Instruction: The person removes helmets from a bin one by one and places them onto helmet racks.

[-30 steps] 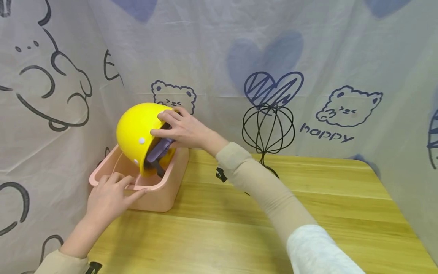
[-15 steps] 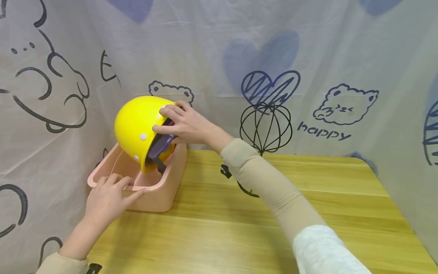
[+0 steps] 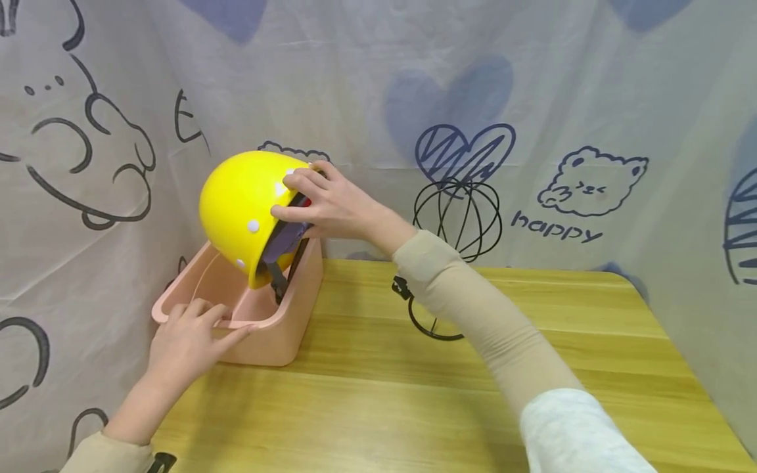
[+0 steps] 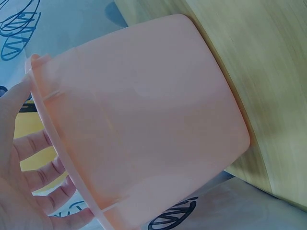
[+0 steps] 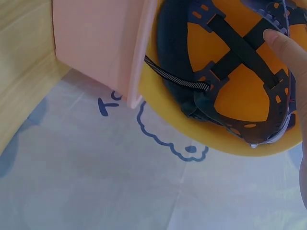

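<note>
A yellow hard hat [image 3: 236,203] hangs tilted above a pink plastic bin [image 3: 301,315] at the left of the table. My right hand [image 3: 337,203] grips the hat's rim, thumb on the inside and fingers over the outer edge. In the right wrist view the hat's dark strap harness [image 5: 240,52] shows inside the shell, with a chin strap [image 5: 177,79] trailing toward the bin. My left hand [image 3: 189,341] holds the bin's near rim, its fingers curled over the edge. The left wrist view shows the bin's outer wall [image 4: 144,115] and the fingers hooked behind the rim.
A black wire stand [image 3: 458,220] with a round cage top stands right of the bin, partly behind my right arm. Its ring base [image 3: 434,336] rests on the wooden table [image 3: 367,420]. A printed cloth [image 3: 355,85] hangs behind and at both sides.
My right hand has raised the hard hat up and slightly right, out of the bin. More of the bin's inside now shows. The left hand stays on the rim.
</note>
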A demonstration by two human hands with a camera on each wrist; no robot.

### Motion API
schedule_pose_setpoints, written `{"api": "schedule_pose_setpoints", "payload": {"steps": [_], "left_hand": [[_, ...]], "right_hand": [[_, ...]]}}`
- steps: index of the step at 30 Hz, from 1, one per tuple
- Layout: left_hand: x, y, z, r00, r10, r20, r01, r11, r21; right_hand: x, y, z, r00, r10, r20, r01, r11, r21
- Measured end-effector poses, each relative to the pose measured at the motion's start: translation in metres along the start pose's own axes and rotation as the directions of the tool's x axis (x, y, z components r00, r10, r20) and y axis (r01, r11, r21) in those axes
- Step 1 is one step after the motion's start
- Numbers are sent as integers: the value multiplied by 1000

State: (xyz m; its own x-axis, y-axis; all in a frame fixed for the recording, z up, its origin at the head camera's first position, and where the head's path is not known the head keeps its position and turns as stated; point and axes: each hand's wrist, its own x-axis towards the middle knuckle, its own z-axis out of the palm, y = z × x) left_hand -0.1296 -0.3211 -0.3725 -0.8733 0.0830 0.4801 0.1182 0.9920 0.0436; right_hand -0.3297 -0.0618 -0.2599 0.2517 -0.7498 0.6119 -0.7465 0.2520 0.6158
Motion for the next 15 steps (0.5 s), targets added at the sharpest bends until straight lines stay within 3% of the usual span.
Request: {"api": "schedule_pose_setpoints", "payload": {"steps": [15], "left_hand": [[-1, 0, -1, 1000, -17, 19, 17, 1000, -12]], "right_hand": [[-2, 21, -27, 1000, -2, 10, 2, 999, -33]]}}
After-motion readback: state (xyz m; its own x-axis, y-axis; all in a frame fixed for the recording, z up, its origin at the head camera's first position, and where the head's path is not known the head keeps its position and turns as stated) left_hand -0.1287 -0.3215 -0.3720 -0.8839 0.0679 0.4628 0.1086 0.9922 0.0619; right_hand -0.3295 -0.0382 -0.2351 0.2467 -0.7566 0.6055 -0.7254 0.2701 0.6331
